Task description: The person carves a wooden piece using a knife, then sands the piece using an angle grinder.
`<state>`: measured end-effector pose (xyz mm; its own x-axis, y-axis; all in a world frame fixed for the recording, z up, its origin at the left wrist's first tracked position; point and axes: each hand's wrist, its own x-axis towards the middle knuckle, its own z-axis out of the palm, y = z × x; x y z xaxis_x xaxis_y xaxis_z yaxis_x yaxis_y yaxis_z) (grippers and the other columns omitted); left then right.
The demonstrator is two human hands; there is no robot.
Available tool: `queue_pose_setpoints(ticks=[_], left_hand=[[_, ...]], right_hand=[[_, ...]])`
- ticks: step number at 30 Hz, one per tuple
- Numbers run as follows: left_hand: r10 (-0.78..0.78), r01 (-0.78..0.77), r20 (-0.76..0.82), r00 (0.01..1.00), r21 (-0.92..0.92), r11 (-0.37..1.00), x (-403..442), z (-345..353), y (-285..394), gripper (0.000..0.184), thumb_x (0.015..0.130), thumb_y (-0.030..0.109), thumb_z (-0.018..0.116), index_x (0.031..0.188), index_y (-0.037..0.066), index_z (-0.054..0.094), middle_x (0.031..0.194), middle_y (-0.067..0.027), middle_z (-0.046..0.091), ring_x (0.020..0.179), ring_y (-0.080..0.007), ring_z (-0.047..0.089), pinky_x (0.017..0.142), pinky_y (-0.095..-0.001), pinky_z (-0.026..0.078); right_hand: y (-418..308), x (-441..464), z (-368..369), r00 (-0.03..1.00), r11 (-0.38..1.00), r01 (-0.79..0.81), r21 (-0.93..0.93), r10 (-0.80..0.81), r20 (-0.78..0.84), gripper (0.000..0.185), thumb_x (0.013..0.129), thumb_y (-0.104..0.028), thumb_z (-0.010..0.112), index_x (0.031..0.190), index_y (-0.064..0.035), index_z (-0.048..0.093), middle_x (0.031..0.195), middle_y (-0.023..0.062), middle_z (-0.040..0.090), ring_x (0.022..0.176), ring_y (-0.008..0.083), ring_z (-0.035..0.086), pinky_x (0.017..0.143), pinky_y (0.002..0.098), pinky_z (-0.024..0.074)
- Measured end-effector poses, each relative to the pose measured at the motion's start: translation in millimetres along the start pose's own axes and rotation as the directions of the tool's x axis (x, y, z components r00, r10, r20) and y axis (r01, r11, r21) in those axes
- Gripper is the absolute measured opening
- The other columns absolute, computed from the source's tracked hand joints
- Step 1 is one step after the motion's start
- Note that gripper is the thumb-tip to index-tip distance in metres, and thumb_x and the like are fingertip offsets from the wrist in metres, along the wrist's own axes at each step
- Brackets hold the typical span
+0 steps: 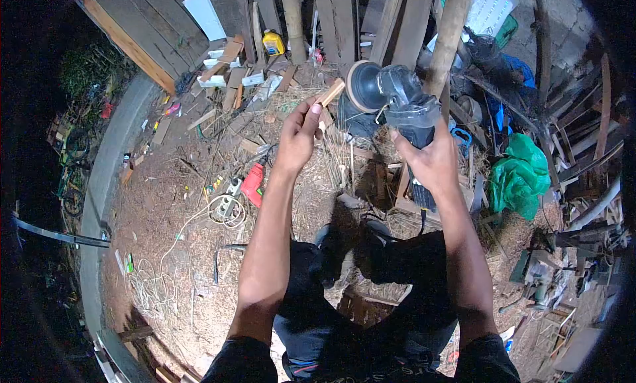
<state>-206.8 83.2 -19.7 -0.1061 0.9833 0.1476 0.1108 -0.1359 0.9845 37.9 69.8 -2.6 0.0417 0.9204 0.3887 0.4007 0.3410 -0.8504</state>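
Observation:
Pinched between the thumb and fingers of my left hand (301, 132) is a small wooden piece (330, 93), its far end angled up to the right. My right hand (430, 159) wraps round the dark body of an angle grinder (401, 95), which has clear plastic over part of its housing. A round sanding disc (363, 87) on the grinder faces left toward the wood. The wood's tip is close to the disc's edge; whether they touch I cannot tell. The grinder's lower end and cord hang below my right hand.
A red power tool (253, 184) lies on the ground beside a white power strip (228, 199) and coiled cord (151, 293). Wood scraps (232, 52) and a yellow bottle (273, 43) stand near the plank wall. A green plastic bag (520, 176) lies at right.

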Motion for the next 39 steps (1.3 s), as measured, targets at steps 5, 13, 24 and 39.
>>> queue_pose_setpoints(ticks=[5, 13, 24, 39], left_hand=[[-0.009, 0.011, -0.04, 0.999, 0.042, 0.999, 1, -3, 1, 0.044, 0.1, 0.035, 0.052, 0.121, -0.003, 0.058, 0.078, 0.0003, 0.051, 0.066, -0.009, 0.048, 0.062, -0.0248, 0.04], [0.026, -0.026, -0.068, 0.997, -0.001, 1.0, 6, 3, -9, 0.039, 0.101, 0.032, 0.052, 0.119, -0.002, 0.059, 0.073, 0.0045, 0.047, 0.06, -0.0053, 0.041, 0.053, -0.0229, 0.034], [0.011, -0.013, -0.021, 1.0, -0.065, 0.998, 5, -1, -12, 0.035, 0.101, 0.03, 0.052, 0.117, 0.0, 0.061, 0.072, 0.0066, 0.045, 0.06, -0.0041, 0.038, 0.053, -0.0225, 0.031], [0.003, -0.003, -0.01, 1.0, -0.022, 1.0, 7, -5, -14, 0.036, 0.101, 0.028, 0.052, 0.122, 0.002, 0.061, 0.07, 0.0074, 0.044, 0.059, -0.0033, 0.038, 0.053, -0.0221, 0.031]], right_hand=[[0, 1, -3, 1.0, 0.997, 0.006, -0.074, -0.008, -0.026, 0.055, 0.073, -0.02, 0.08, 0.115, 0.0051, 0.055, 0.102, 0.0222, 0.07, 0.098, 0.0312, 0.069, 0.086, 0.0391, 0.052], [-2, -3, 1, 0.999, 0.999, 0.045, -0.029, -0.045, 0.03, 0.055, 0.074, -0.02, 0.08, 0.114, 0.0056, 0.054, 0.1, 0.0225, 0.07, 0.096, 0.0311, 0.07, 0.083, 0.039, 0.0532], [0, 1, -3, 1.0, 0.997, 0.022, -0.075, -0.024, -0.02, 0.055, 0.074, -0.021, 0.08, 0.114, 0.0074, 0.055, 0.1, 0.0219, 0.07, 0.095, 0.031, 0.07, 0.083, 0.0383, 0.0535], [2, 0, -2, 0.999, 0.995, -0.047, -0.083, 0.048, 0.012, 0.054, 0.074, -0.024, 0.081, 0.111, 0.0075, 0.057, 0.098, 0.0228, 0.07, 0.095, 0.0309, 0.07, 0.082, 0.0383, 0.0538]])
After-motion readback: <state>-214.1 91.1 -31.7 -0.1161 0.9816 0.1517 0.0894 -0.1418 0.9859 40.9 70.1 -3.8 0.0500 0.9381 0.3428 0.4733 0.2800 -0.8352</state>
